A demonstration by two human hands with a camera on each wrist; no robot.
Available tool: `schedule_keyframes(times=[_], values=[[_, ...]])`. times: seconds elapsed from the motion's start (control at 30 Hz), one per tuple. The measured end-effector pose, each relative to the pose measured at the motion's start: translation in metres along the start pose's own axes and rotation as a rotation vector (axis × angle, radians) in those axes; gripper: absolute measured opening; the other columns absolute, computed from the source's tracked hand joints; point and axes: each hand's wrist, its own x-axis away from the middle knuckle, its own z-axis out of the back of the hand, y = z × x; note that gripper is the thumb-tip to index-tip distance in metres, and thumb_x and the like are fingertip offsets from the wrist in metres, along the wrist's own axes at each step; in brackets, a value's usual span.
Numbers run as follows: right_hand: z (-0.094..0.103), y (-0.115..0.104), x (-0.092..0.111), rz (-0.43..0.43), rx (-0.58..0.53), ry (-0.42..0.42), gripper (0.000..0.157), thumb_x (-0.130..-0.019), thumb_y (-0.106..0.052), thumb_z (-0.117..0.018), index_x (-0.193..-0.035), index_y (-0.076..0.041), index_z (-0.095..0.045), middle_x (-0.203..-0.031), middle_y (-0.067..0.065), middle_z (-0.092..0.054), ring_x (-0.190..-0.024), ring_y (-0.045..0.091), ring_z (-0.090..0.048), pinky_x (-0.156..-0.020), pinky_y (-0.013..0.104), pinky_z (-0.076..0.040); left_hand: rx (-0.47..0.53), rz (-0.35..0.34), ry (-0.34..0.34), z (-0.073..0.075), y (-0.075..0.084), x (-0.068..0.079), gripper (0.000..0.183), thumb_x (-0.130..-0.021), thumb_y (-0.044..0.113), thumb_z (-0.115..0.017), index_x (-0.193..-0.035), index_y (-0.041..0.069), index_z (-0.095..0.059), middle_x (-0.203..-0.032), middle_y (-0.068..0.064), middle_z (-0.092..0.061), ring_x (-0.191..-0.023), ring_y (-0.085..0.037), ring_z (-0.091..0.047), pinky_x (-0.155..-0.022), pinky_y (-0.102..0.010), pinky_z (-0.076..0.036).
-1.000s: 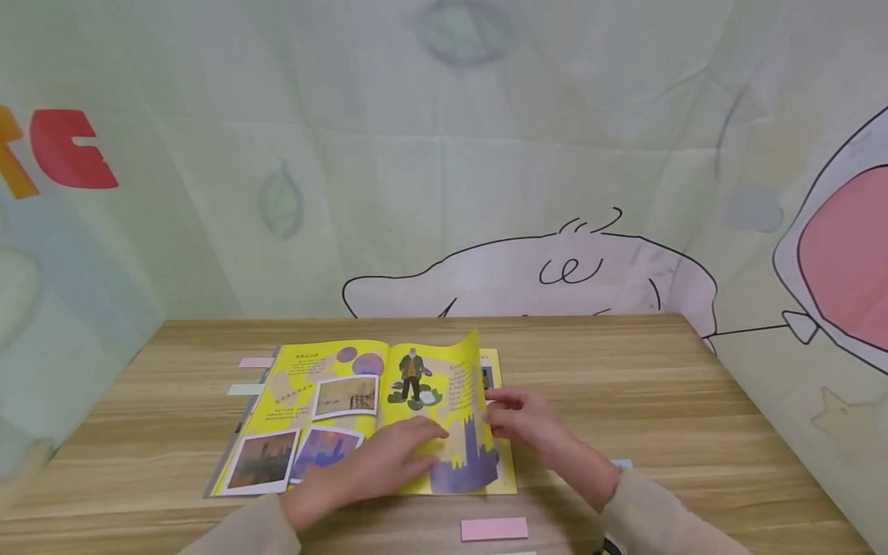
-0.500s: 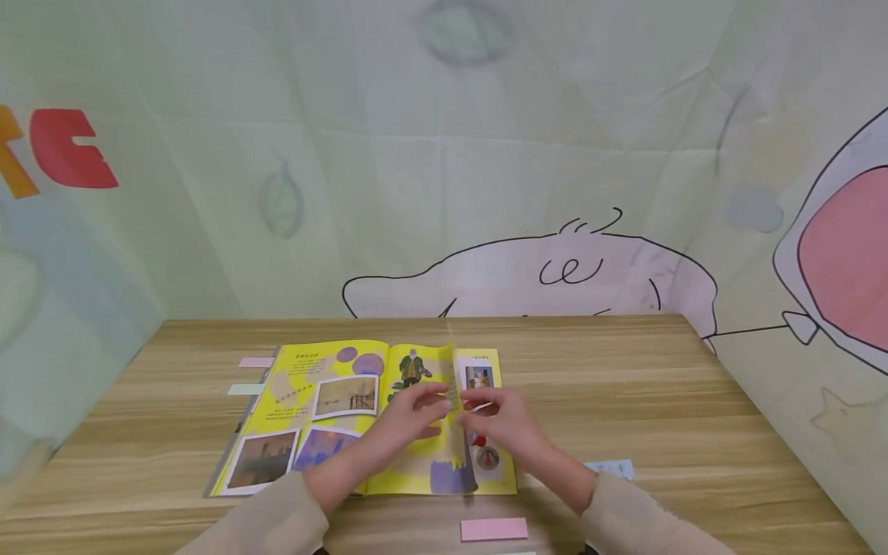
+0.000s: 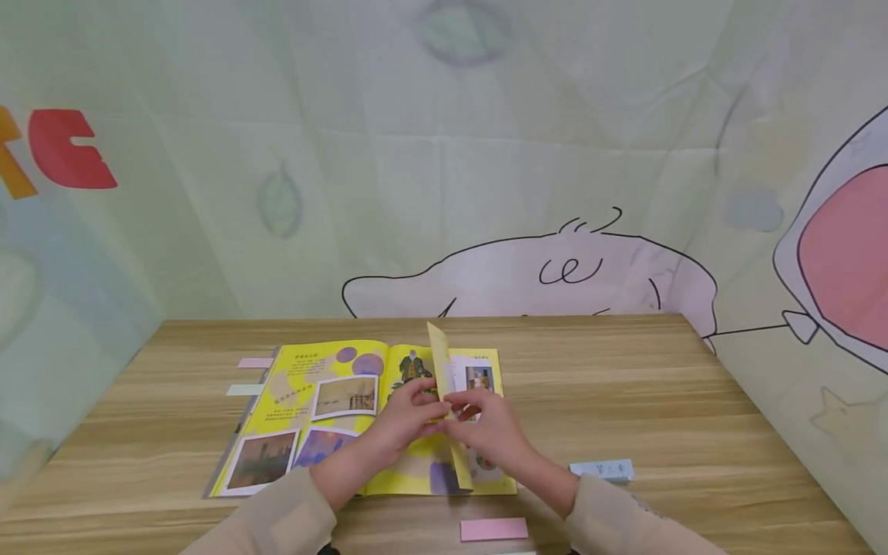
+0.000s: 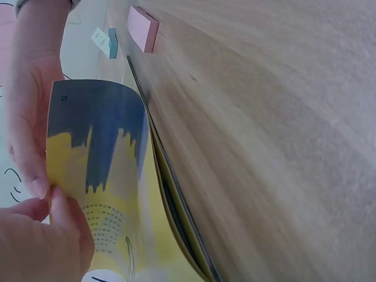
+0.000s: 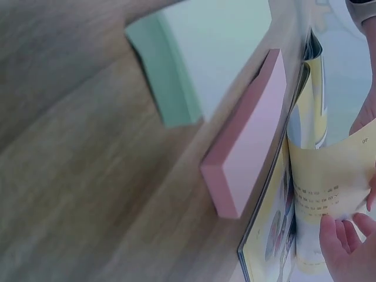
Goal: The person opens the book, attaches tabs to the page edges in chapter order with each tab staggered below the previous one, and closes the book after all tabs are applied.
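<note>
An illustrated yellow book (image 3: 312,362) lies spread on the wooden table. One of its right-hand pages (image 3: 441,370) stands almost upright, curving between the two hands. My left hand (image 3: 409,420) pinches the page's free edge from the left side, its fingertips on the printed face in the left wrist view. From the right, my right hand (image 3: 489,428) holds the same edge, fingertips meeting those of the left. In the right wrist view the right hand's fingers (image 5: 330,235) press the page's back. Pictures on the page beneath are partly hidden by the right hand.
A pink sticky-note pad (image 3: 494,529) lies in front of the book, with a pale green pad (image 5: 217,53) beside it. A blue pad (image 3: 602,470) with handwriting sits to the right. Pink (image 3: 255,362) and pale green tabs (image 3: 246,390) stick out from the book's left edge.
The page has swung from nearly flat on the right to upright. My right hand moved left with it, and my left hand rose off the book to meet it at the page edge.
</note>
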Motion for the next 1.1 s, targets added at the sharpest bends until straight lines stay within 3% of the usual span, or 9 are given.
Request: schedule_keyframes(times=[0.23, 0.4, 0.73, 0.9, 1.1], values=[[-0.002, -0.003, 0.001, 0.018, 0.001, 0.003, 0.043, -0.079, -0.03, -0.075, -0.11, -0.002, -0.066, -0.095, 0.004, -0.062, -0.084, 0.018, -0.057, -0.064, 0.023, -0.05, -0.019, 0.017, 0.014, 0.007, 0.001, 0.001, 0.047, -0.087, -0.002, -0.057, -0.131, -0.007, -0.041, -0.109, -0.022, -0.056, -0.081, -0.017, -0.061, -0.074, -0.029, -0.054], [-0.003, -0.002, 0.002, 0.013, -0.04, -0.012, 0.043, -0.08, -0.028, -0.074, -0.113, -0.002, -0.064, -0.102, 0.008, -0.062, -0.087, 0.021, -0.057, -0.06, 0.024, -0.051, -0.052, -0.001, 0.0, 0.022, 0.002, -0.001, 0.045, -0.086, -0.003, -0.057, -0.129, -0.007, -0.043, -0.107, -0.021, -0.058, -0.086, -0.02, -0.062, -0.078, -0.033, -0.053], [-0.01, 0.002, 0.0, -0.009, -0.108, -0.133, 0.038, -0.086, -0.021, -0.067, -0.119, -0.003, -0.061, -0.112, 0.009, -0.06, -0.093, 0.019, -0.059, -0.068, 0.023, -0.052, -0.162, 0.057, 0.01, 0.08, 0.01, 0.005, 0.05, -0.089, 0.008, -0.06, -0.133, -0.006, -0.041, -0.11, -0.017, -0.058, -0.087, -0.015, -0.061, -0.077, -0.028, -0.053], [-0.017, -0.001, -0.002, 0.036, -0.116, -0.256, 0.042, -0.088, -0.021, -0.064, -0.127, -0.005, -0.056, -0.112, 0.008, -0.06, -0.097, 0.017, -0.059, -0.073, 0.023, -0.051, -0.209, 0.035, -0.015, 0.111, 0.015, 0.013, 0.053, -0.091, 0.009, -0.059, -0.136, -0.008, -0.036, -0.115, -0.019, -0.056, -0.092, -0.017, -0.062, -0.08, -0.03, -0.052], [-0.025, -0.009, -0.005, 0.083, -0.157, -0.394, 0.042, -0.092, -0.018, -0.059, -0.131, -0.005, -0.052, -0.123, 0.009, -0.056, -0.105, 0.018, -0.057, -0.084, 0.022, -0.047, -0.245, -0.002, -0.023, 0.145, 0.014, 0.02, 0.061, -0.091, 0.009, -0.059, -0.138, -0.013, -0.028, -0.109, -0.014, -0.058, -0.087, -0.011, -0.061, -0.077, -0.026, -0.053]])
